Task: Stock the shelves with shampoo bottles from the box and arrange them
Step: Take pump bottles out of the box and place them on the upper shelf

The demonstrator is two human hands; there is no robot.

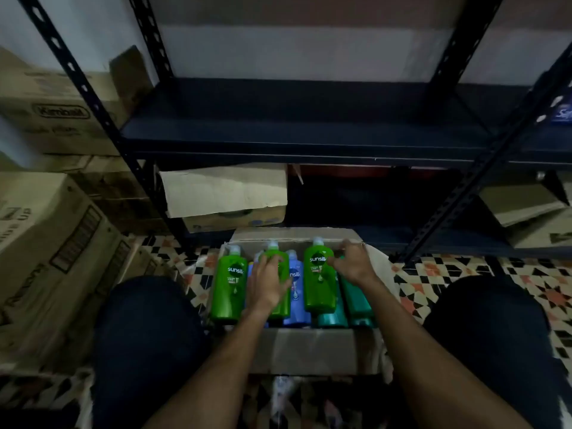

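Observation:
An open cardboard box [305, 351] sits on the floor between my knees, holding several shampoo bottles lying flat. A light green bottle [228, 289] lies at the left. My left hand [267, 281] grips a second green bottle [272, 253] beside it. A blue bottle [297, 300] lies in the middle. My right hand [353, 261] holds the right edge of a third green bottle [318, 280], which lies on top of teal bottles [356, 297]. The dark shelf [303, 131] above the box is bare.
Black slotted uprights [93, 97] frame the rack. Cardboard cartons [46, 230] are stacked at the left. A torn carton [223, 193] sits on the lowest shelf behind the box, another [526, 209] at the right. The floor is patterned tile [433, 274].

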